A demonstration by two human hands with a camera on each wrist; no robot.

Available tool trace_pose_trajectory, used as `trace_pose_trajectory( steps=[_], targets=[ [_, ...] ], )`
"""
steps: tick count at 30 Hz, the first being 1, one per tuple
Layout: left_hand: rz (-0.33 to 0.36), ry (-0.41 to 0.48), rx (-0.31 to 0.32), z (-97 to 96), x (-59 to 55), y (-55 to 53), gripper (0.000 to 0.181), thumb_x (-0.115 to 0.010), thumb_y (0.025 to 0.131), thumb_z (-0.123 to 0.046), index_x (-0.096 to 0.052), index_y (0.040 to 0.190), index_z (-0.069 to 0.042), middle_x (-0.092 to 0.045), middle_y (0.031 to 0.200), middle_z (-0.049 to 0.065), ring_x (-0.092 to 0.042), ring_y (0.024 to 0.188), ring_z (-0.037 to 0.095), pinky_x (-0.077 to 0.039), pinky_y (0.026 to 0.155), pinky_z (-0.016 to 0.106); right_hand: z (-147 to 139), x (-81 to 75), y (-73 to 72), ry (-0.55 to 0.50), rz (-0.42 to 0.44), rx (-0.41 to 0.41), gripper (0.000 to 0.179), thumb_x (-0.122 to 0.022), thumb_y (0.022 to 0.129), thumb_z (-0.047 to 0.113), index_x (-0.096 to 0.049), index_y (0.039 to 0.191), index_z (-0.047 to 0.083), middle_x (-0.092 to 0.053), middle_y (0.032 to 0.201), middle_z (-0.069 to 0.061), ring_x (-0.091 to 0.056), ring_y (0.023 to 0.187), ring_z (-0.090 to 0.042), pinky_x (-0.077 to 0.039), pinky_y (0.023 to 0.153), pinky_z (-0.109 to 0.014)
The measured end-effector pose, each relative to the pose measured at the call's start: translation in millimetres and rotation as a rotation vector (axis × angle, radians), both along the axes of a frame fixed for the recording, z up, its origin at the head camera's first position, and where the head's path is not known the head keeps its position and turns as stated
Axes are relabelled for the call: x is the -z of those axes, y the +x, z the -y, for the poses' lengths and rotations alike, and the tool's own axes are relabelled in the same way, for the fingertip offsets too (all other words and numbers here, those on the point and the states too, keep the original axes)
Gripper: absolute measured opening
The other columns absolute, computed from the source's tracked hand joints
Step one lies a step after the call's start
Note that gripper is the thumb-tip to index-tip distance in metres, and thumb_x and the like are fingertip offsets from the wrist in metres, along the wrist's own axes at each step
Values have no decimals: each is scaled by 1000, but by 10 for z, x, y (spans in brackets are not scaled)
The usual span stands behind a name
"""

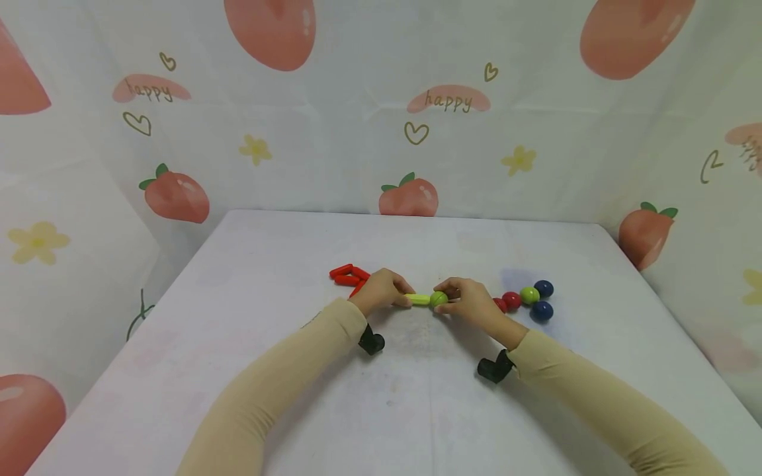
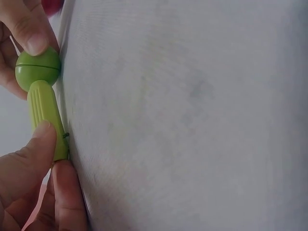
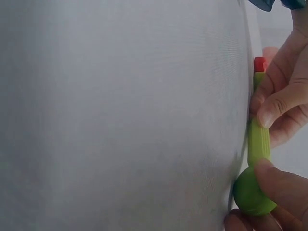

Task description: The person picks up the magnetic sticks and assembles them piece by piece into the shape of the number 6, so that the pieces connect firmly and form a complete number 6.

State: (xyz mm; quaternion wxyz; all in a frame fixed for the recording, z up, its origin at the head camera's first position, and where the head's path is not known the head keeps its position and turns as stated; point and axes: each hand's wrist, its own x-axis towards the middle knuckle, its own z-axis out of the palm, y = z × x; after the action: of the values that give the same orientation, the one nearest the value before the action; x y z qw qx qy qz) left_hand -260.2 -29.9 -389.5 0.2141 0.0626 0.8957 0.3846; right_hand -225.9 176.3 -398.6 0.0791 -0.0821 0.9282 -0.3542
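Observation:
Over the middle of the table, my left hand (image 1: 381,291) pinches a yellow-green ribbed stick (image 1: 420,299) between thumb and fingers. My right hand (image 1: 470,303) grips a green ball (image 1: 438,299) with a seam around its middle. In the left wrist view, the ball (image 2: 38,70) touches the end of the stick (image 2: 43,103). The right wrist view also has the ball (image 3: 251,192) against the stick, and a small red piece (image 3: 260,64) beyond my left hand. Several red sticks (image 1: 347,280) lie by my left hand, partly hidden behind it.
Right of my right hand lie red balls (image 1: 510,301), a green ball (image 1: 529,295) and two dark blue balls (image 1: 542,311), close together. A patterned cloth (image 1: 357,132) hangs behind the white table (image 1: 411,410). Black wrist devices (image 1: 372,342) sit under both wrists.

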Motion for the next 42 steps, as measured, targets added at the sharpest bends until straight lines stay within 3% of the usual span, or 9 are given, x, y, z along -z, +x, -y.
trace_pose_trajectory(
  steps=[15,27,42],
  targets=[
    [-6,-1,6,20,13,-17,21,-81,87,-13,-80,108,-12,-75,107,2,-58,89,13,-47,74,20,17,-6,-15,11,-6,-48,40,-80,88,12,-66,123,-1,-72,121,-21,-69,113,-35,-56,99,-45],
    [-5,34,-6,8,14,22,19,-80,87,-11,-80,106,-10,-76,104,4,-59,86,13,-48,73,19,-51,-128,45,-19,22,-121,73,-81,88,18,-43,148,0,-55,143,-28,-59,130,-43,-54,102,-48],
    [-1,39,-15,7,0,40,19,-80,87,-9,-80,106,-10,-75,103,3,-59,87,13,-47,72,20,-498,-429,228,-127,-47,-68,59,-73,96,22,-47,145,0,-57,142,-27,-57,133,-45,-52,103,-54]
  ],
)
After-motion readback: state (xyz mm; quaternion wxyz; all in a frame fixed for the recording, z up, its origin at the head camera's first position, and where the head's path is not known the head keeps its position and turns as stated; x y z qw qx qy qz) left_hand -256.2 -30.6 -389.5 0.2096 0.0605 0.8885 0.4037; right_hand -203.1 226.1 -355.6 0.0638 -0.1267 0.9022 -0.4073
